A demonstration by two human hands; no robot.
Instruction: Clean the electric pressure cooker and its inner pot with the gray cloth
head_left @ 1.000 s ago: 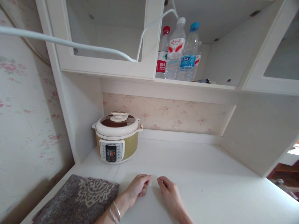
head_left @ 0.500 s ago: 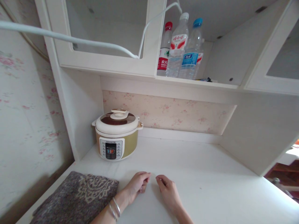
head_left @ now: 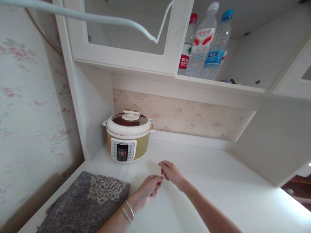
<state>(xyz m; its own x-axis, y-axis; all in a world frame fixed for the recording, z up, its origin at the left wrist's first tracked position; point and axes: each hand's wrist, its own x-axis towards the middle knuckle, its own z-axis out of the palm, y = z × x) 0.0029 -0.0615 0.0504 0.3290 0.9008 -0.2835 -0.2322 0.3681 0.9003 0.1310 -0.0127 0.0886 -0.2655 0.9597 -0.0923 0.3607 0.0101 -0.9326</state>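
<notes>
My left hand (head_left: 152, 186), with two silver bangles (head_left: 128, 212) on its wrist, is closed over the white countertop (head_left: 184, 207), fingers curled in. Nothing shows in it. Just beyond and to the right of it, my right hand (head_left: 170, 171) hangs with loosely bent fingers, the tips a little apart and empty. The two hands are close together near the middle of the counter. Behind them to the left stands an electric pressure cooker (head_left: 128, 137), white and olive green, lid on. A folded grey cloth with a cream pattern (head_left: 97, 197) lies left of my left forearm.
Overhead is a white cabinet (head_left: 126, 61) with several plastic bottles (head_left: 202, 47) in its uncovered middle section. A white cable or tube (head_left: 114, 21) crosses in front of the cabinet. Flowered wallpaper (head_left: 36, 106) covers the left wall, and a side panel (head_left: 274, 139) bounds the counter at right.
My right hand has moved farther over the counter, now beyond the left. My left hand remains closed beside it. The view has shifted left, so the cooker and cloth appear farther right.
</notes>
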